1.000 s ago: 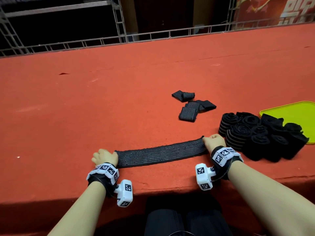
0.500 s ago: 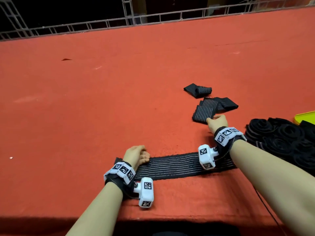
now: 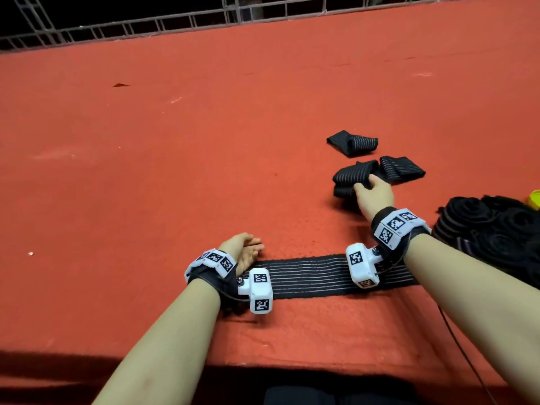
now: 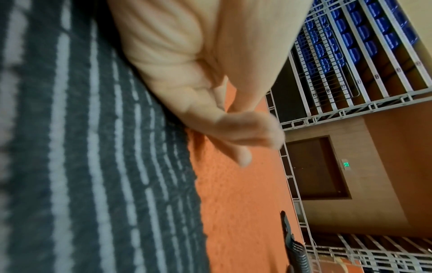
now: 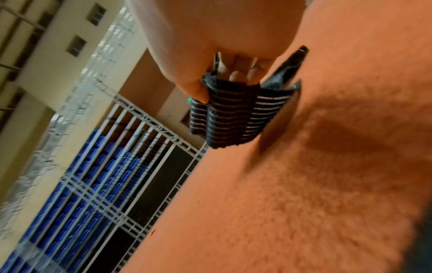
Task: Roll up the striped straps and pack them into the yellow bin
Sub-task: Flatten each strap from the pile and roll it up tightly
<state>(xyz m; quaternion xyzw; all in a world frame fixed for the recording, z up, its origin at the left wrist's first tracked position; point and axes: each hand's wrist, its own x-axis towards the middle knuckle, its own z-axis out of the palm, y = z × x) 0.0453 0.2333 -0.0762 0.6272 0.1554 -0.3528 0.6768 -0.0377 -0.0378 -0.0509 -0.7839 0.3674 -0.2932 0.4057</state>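
On a red felt-covered table [image 3: 175, 176], a person's right hand [image 3: 375, 195] reaches forward and grips a folded striped strap [image 3: 349, 178], the thumb and curled fingers bunching the black fabric with its thin pale lines; the right wrist view shows the same strap [image 5: 231, 118] pinched between thumb and fingers [image 5: 236, 74] and raised off the felt, its shadow falling on the surface below. Just beyond it lies a second folded strap [image 3: 401, 168], touching the gripped one, and farther back a third folded strap [image 3: 352, 143] sits apart from both. Nearer the table's front edge, a long strap [image 3: 309, 276] lies flat and unrolled, running from left to right beneath both wrists. The left hand [image 3: 244, 249] rests at that strap's left end, fingers loosely curled and holding nothing; in the left wrist view the hand [image 4: 187, 64] lies against the striped fabric [image 4: 81, 166] with the fingertips over bare felt. At the right edge a cluster of rolled straps [image 3: 493, 232] stands packed together on the table, and only a sliver of the yellow bin [image 3: 535, 201] shows beyond them. Both wrists carry white marker-covered camera units. A metal railing [image 3: 204, 21] lines the table's far side.
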